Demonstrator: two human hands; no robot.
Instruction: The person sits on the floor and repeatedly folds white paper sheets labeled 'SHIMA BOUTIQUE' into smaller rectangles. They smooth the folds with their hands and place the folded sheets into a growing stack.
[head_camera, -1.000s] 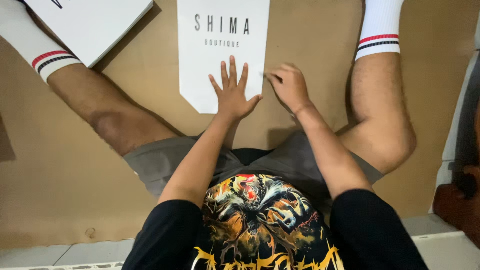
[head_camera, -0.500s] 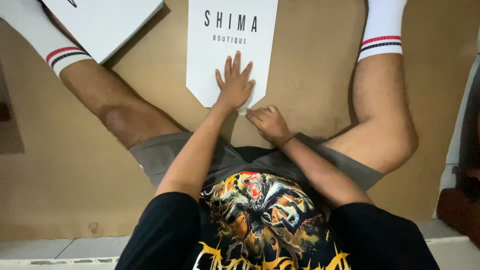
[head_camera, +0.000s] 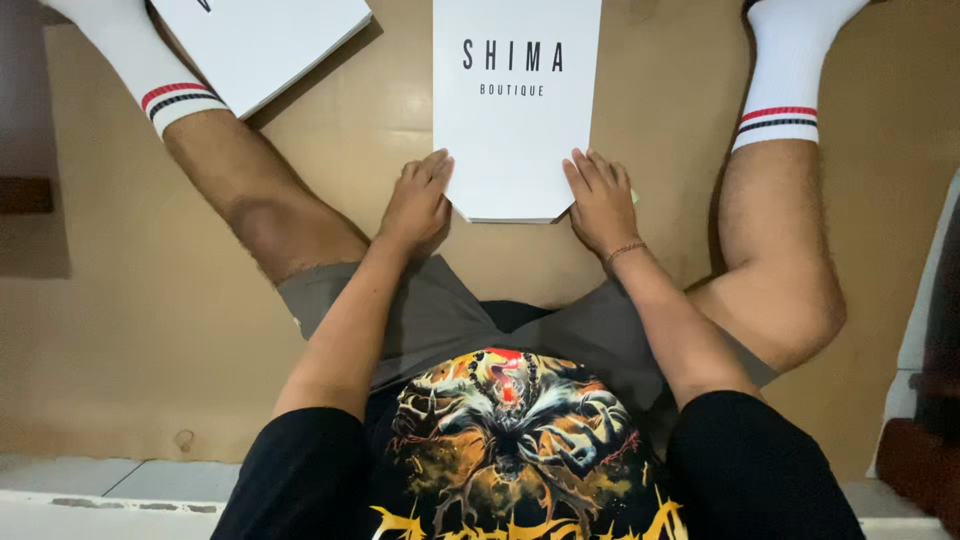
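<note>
Far left, a stack of smooth white sheets (head_camera: 262, 42) on brown cardboard flooring (head_camera: 120, 300). Left hand (head_camera: 418, 203) loosely curled, fingertips touching the flat white paper bag (head_camera: 515, 110) lying between the outstretched legs. Right hand (head_camera: 600, 197) flat against its right edge, gripping nothing.

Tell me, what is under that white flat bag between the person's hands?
The white flat bag lies on brown cardboard spread over the floor, which shows all around it. The left hand and right hand touch its lower corners. Whatever lies directly beneath it is covered.
</note>
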